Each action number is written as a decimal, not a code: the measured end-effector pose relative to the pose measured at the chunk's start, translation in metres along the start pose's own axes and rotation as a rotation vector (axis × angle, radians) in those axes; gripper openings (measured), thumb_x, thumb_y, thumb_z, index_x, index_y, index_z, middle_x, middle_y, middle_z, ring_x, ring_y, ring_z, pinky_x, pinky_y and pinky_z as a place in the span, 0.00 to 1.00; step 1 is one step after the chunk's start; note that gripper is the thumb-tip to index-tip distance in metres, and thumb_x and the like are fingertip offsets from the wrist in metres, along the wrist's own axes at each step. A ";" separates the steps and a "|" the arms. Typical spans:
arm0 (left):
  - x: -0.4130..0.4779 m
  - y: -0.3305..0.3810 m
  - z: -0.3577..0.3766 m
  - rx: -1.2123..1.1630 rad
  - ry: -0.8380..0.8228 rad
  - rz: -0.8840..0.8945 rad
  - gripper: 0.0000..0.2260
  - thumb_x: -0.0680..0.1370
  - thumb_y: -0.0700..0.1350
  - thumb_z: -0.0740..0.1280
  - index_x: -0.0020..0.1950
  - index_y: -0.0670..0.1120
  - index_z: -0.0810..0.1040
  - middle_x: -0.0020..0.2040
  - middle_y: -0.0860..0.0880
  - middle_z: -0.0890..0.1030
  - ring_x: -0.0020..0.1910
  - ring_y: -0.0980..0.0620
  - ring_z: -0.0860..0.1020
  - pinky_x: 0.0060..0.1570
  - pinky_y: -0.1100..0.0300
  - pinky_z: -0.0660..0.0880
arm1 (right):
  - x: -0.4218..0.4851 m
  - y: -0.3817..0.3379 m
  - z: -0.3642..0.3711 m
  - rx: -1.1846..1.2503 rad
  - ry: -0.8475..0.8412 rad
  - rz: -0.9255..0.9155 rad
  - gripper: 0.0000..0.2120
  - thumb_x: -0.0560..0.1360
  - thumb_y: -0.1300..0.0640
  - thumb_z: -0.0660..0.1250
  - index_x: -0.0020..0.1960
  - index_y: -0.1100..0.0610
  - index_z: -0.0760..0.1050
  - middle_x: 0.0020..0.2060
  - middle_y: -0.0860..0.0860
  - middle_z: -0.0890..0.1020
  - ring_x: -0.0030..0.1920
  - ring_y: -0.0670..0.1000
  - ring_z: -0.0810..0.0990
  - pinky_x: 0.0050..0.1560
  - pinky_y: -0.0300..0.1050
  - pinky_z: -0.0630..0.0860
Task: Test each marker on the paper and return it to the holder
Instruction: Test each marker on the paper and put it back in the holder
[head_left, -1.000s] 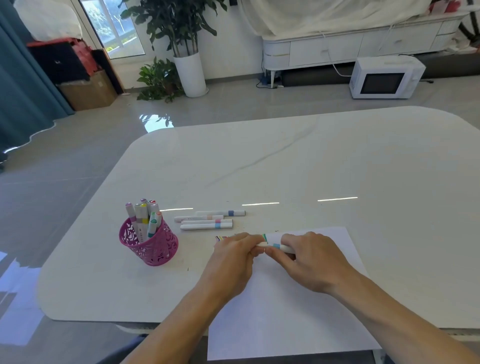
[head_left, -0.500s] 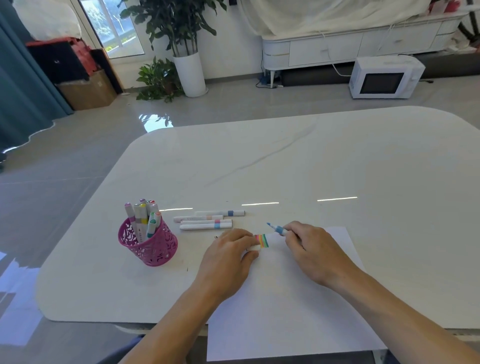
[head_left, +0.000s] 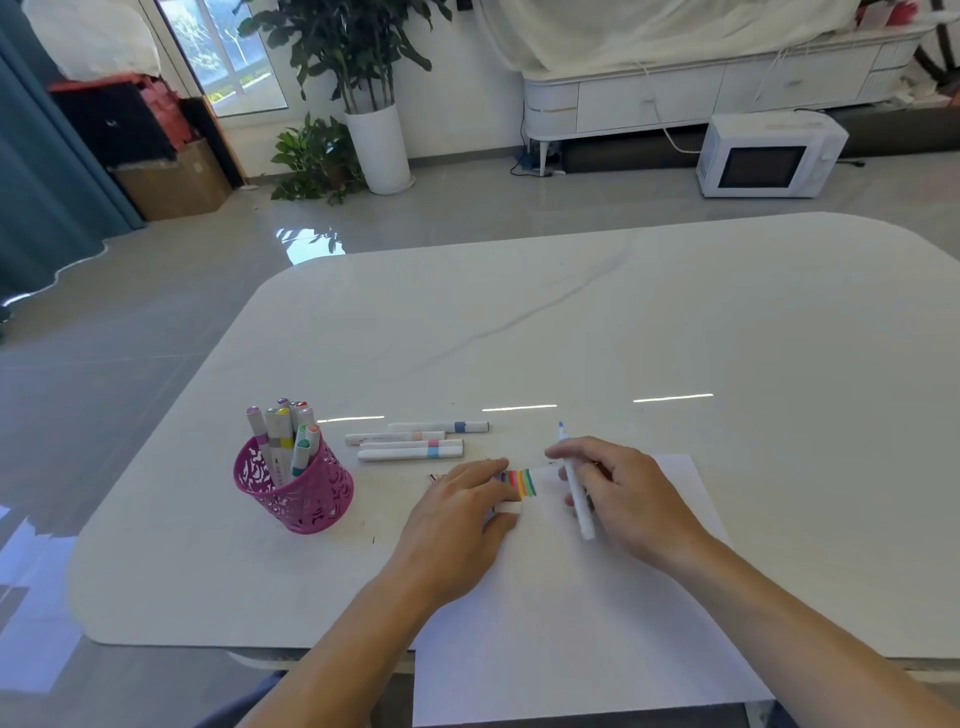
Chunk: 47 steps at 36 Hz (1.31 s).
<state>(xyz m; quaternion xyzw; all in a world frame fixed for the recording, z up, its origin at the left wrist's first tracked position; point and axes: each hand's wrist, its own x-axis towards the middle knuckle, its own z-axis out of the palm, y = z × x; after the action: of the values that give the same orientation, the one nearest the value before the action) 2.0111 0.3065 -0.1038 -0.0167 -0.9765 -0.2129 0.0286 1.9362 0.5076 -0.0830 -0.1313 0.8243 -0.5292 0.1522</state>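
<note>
— What are the fingers of the right hand (head_left: 628, 499) doing?

— They are curled around a white marker with a blue tip (head_left: 575, 486). The thumb and the first fingers pinch its barrel. The tip is bare and points away from the person, past the fingertips; the back end sticks out below the thumb.

— And the left hand (head_left: 457, 514)?

— It rests on the white sheet of paper (head_left: 571, 623). Its thumb and index finger pinch a small white cap (head_left: 507, 507). Short coloured stripes (head_left: 521, 480) lie on the paper between the fingertips of both hands.

— Where is the holder?

— The pink plastic holder with cut-out pattern (head_left: 301, 493) stands on the white marble-look table (head_left: 675, 322), to the left of the left fingers, with several markers upright inside. Four capped white markers (head_left: 415, 441) lie flat just beyond the left fingertips.

— Can you read any label?

— No, the print on the barrels is too small.
</note>
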 end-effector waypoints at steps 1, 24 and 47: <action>0.000 0.000 0.000 -0.005 -0.005 -0.003 0.13 0.81 0.53 0.65 0.64 0.56 0.79 0.74 0.60 0.68 0.73 0.59 0.64 0.72 0.60 0.63 | 0.000 -0.001 0.000 0.027 -0.010 0.015 0.18 0.84 0.64 0.57 0.53 0.49 0.85 0.44 0.51 0.85 0.35 0.44 0.83 0.39 0.34 0.79; -0.002 0.002 -0.003 -0.007 -0.004 0.064 0.12 0.80 0.50 0.65 0.62 0.54 0.79 0.70 0.60 0.73 0.71 0.59 0.67 0.69 0.64 0.61 | 0.004 0.004 0.008 0.209 -0.037 0.032 0.05 0.82 0.58 0.65 0.51 0.53 0.80 0.36 0.56 0.85 0.33 0.52 0.81 0.36 0.45 0.78; -0.002 0.001 -0.002 -0.016 -0.014 0.061 0.11 0.80 0.50 0.65 0.63 0.54 0.78 0.70 0.61 0.72 0.71 0.59 0.65 0.70 0.65 0.62 | 0.004 0.011 0.009 0.234 -0.007 0.066 0.04 0.76 0.66 0.69 0.45 0.61 0.73 0.34 0.60 0.84 0.30 0.55 0.80 0.35 0.49 0.77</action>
<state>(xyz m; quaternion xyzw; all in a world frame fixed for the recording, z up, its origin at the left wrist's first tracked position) 2.0134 0.3063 -0.1014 -0.0484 -0.9740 -0.2197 0.0280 1.9350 0.5029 -0.0975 -0.0873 0.7602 -0.6160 0.1869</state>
